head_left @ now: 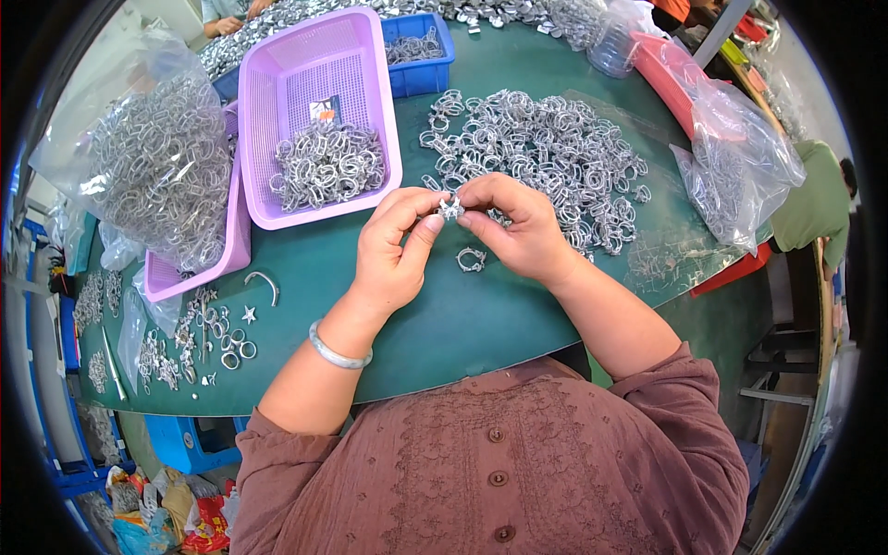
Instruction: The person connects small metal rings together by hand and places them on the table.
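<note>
Over the green table, a small silvery ring with a pointed, star-like top [451, 209] is pinched between the fingertips of both my hands. My left hand [393, 248], with a pale bangle [339, 351] on its wrist, grips it by thumb and forefinger. From the other side my right hand [523, 231] holds it the same way. My fingers hide part of the ring's band. Just below, a single silvery ring [471, 260] lies on the table. A wide pile of similar silvery rings [555, 157] spreads beyond my right hand.
A tilted purple basket [393, 139] holds more silvery rings [328, 166]. Left of it, a bulging clear bag [157, 157] rests in another purple basket [239, 231]. Loose rings and stars [208, 338] lie at the left. A blue bin [435, 76] and a pink basket [661, 79] stand farther back.
</note>
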Demonstrator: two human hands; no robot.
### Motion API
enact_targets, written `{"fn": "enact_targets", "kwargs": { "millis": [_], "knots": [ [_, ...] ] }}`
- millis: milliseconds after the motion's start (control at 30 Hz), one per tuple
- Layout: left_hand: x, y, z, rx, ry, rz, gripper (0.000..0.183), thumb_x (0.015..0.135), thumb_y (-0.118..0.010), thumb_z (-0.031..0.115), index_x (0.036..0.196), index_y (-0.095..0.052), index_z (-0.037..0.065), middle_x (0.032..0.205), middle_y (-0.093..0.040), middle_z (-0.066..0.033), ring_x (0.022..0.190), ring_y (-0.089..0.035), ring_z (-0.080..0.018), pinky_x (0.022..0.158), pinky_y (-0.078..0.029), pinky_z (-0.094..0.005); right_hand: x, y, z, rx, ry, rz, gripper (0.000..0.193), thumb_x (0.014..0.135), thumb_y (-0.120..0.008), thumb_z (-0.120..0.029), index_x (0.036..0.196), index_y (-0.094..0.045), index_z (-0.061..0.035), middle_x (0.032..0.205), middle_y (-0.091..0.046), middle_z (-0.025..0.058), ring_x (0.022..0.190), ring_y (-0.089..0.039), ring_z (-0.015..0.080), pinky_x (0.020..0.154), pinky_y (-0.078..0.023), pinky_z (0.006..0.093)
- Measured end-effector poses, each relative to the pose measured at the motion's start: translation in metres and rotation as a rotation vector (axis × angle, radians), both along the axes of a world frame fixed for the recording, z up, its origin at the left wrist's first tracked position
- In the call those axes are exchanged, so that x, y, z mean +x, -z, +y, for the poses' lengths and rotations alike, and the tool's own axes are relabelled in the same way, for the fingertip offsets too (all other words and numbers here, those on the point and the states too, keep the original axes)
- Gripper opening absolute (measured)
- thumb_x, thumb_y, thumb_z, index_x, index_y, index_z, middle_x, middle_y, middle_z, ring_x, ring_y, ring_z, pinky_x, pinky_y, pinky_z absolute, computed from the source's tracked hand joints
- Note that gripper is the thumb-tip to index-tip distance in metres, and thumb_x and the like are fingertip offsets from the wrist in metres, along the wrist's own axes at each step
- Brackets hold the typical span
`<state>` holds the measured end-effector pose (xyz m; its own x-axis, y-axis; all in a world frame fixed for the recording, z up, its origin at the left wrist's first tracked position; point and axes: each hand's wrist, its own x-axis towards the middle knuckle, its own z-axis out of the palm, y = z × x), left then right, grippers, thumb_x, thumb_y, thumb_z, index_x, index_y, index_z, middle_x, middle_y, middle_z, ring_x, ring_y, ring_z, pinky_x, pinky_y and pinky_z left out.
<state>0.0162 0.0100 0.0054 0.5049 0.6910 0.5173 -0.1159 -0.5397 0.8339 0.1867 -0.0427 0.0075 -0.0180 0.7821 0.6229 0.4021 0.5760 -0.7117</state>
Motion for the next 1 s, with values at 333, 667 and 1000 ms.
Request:
{"fn": "enact_targets", "kwargs": {
  "millis": [333, 667, 1000],
  "knots": [
    [0.0001, -0.0002, -0.0005, -0.001, -0.006, -0.003, 0.021, 0.084, -0.055, -0.001, 0.104, -0.061, 0.001, 0.092, -0.058, -0.0071, 0.080, -0.055, -0.0135, 0.068, -0.044, -0.0231, 0.0002, -0.0001, -0.0002, -0.023, -0.005, 0.050, 0.018, 0.074, -0.065, 0.004, 0.090, -0.058, -0.0011, 0.087, -0.060, 0.0083, 0.077, -0.060, 0.0165, 0.066, -0.049, 0.0259],
    [-0.0005, 0.0055, -0.0021, -0.167, 0.038, -0.033, 0.024, 0.085, -0.055, 0.001, 0.109, -0.059, 0.001, 0.089, -0.056, -0.0033, 0.075, -0.053, -0.0078, 0.065, -0.043, -0.0200, 0.0016, -0.0021, 0.0004, 0.017, 0.006, 0.009, 0.018, 0.073, -0.063, 0.006, 0.089, -0.058, -0.0012, 0.088, -0.060, 0.0098, 0.077, -0.060, 0.0180, 0.067, -0.049, 0.0268],
    [0.0011, 0.0042, -0.0028, -0.152, 0.036, -0.036, 0.024, 0.086, -0.054, 0.000, 0.109, -0.059, 0.001, 0.089, -0.055, -0.0028, 0.076, -0.052, -0.0074, 0.066, -0.042, -0.0193, 0.0009, -0.0019, 0.0008, 0.034, -0.017, 0.015, 0.019, 0.073, -0.063, 0.007, 0.089, -0.058, -0.0004, 0.088, -0.059, 0.0096, 0.075, -0.060, 0.0155, 0.065, -0.049, 0.0253]
  ]
}}
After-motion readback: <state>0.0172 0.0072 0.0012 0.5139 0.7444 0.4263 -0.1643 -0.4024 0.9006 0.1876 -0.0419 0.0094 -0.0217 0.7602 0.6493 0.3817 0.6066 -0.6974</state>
